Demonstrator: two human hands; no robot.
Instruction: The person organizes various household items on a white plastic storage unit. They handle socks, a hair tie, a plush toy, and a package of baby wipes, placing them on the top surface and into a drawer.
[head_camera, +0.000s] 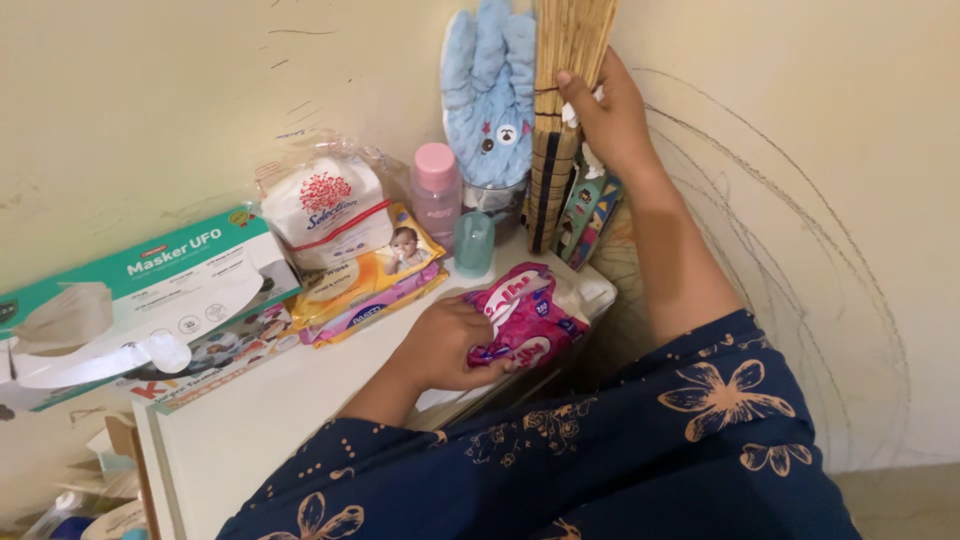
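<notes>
My left hand (450, 345) rests on the white tabletop (250, 425) and grips a pink plastic tissue pack (525, 315) at its near end. My right hand (610, 115) reaches up against the wall and closes around a bundle of straw-coloured broom sticks (560, 110) that stands upright at the back of the table. Just left of the sticks, a blue fluffy duster (490, 90) with toy eyes sticks out of a clear cup. Both my arms wear dark blue sleeves with an orange flower print.
Along the wall stand a green and white mask box (140, 300), a white tissue bag (325, 210), yellow and pink wipes packs (375, 280), a pink-capped bottle (437, 195), a small teal cup (473, 243) and colourful flat packs (590, 215). Cardboard and clutter lie at the lower left.
</notes>
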